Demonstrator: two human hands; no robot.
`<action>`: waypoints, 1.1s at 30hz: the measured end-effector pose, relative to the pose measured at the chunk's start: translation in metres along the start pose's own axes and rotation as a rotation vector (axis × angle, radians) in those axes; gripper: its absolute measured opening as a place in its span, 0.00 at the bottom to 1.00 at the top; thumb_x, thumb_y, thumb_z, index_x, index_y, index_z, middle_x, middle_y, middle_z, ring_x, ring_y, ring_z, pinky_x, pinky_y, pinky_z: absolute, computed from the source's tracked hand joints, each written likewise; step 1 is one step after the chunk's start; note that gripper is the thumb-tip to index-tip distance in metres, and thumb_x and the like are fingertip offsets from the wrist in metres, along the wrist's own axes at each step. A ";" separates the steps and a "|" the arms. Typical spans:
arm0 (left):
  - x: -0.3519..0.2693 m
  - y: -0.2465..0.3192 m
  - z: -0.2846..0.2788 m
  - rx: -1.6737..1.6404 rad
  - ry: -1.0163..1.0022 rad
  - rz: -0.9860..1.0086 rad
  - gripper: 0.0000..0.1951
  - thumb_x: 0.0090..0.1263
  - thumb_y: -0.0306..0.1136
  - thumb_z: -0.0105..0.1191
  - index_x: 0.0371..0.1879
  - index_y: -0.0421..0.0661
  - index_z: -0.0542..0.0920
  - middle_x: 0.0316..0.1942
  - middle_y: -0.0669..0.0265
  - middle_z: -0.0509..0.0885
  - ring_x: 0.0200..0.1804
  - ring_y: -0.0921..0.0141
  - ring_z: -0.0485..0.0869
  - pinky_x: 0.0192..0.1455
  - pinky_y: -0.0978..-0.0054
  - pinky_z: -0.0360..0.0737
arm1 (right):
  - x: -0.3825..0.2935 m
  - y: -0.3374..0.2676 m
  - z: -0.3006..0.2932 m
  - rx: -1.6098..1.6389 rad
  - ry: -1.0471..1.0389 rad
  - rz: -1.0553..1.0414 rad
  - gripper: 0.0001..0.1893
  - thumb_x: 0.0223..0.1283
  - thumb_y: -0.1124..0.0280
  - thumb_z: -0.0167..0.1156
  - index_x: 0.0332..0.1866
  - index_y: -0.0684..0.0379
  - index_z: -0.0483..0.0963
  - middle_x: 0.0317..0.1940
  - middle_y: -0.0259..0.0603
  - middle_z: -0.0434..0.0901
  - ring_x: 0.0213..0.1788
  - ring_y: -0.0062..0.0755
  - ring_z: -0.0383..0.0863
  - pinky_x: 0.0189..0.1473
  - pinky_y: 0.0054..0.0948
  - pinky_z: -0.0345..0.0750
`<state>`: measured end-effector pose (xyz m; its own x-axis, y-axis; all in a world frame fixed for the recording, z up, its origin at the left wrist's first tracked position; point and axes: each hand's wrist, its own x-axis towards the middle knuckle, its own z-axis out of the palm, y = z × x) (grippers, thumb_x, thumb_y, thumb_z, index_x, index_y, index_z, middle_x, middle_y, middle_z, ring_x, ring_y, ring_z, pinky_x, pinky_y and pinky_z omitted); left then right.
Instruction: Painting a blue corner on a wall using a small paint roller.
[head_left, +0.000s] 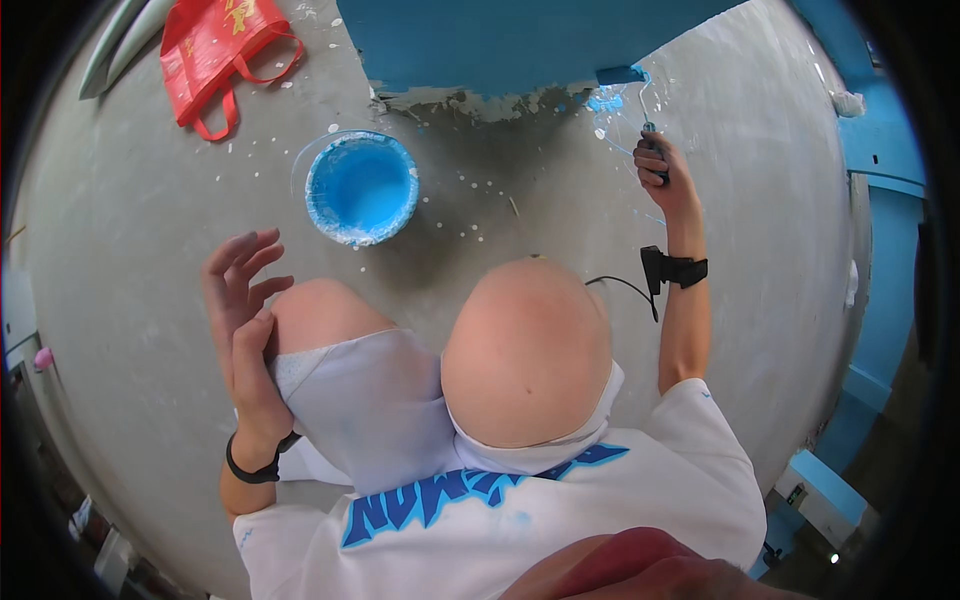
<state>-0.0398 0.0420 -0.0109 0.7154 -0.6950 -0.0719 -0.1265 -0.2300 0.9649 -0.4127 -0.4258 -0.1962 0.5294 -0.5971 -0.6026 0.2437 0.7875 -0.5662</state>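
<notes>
My right hand (661, 171) is closed around the handle of a small paint roller (621, 75). The roller's blue sleeve lies against the lower right edge of a blue-painted surface (510, 45). That surface's lower edge is ragged, with whitish and grey patches. My left hand (251, 300) rests beside my left knee, fingers loosely curled and apart, holding nothing. Between my left hand and the painted surface stands an open bucket (361, 188) with bright blue paint inside and dried paint around its rim.
A red bag (217, 52) with two handles lies on the grey floor (135, 225) at the upper left, beside pale curved objects. Blue and white paint spots mark the floor. A black cable hangs from the device strapped on my right wrist. Blue-painted structures stand at the far right.
</notes>
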 end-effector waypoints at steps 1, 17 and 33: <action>-0.002 -0.001 0.000 -0.005 0.005 -0.003 0.43 0.64 0.50 0.52 0.81 0.42 0.72 0.79 0.46 0.80 0.79 0.53 0.79 0.77 0.56 0.79 | -0.010 -0.005 0.007 0.065 -0.115 0.057 0.12 0.90 0.67 0.55 0.42 0.53 0.67 0.25 0.20 0.62 0.18 0.10 0.63 0.15 0.20 0.55; -0.003 0.000 0.003 -0.017 -0.026 0.007 0.42 0.66 0.44 0.51 0.82 0.39 0.68 0.79 0.46 0.77 0.81 0.54 0.75 0.78 0.55 0.73 | 0.022 -0.043 -0.009 0.514 -0.307 0.409 0.16 0.93 0.68 0.48 0.38 0.56 0.63 0.26 0.27 0.66 0.19 0.14 0.69 0.17 0.20 0.62; 0.001 0.008 0.005 0.013 -0.017 -0.002 0.42 0.65 0.46 0.51 0.82 0.41 0.70 0.78 0.46 0.79 0.79 0.53 0.78 0.78 0.55 0.76 | 0.023 0.008 -0.019 0.611 -0.316 0.485 0.16 0.94 0.64 0.48 0.40 0.55 0.61 0.24 0.27 0.65 0.16 0.13 0.69 0.14 0.20 0.61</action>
<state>-0.0436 0.0363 -0.0048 0.7037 -0.7061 -0.0785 -0.1339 -0.2404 0.9614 -0.4141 -0.4363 -0.2253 0.8695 -0.1715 -0.4631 0.2790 0.9443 0.1742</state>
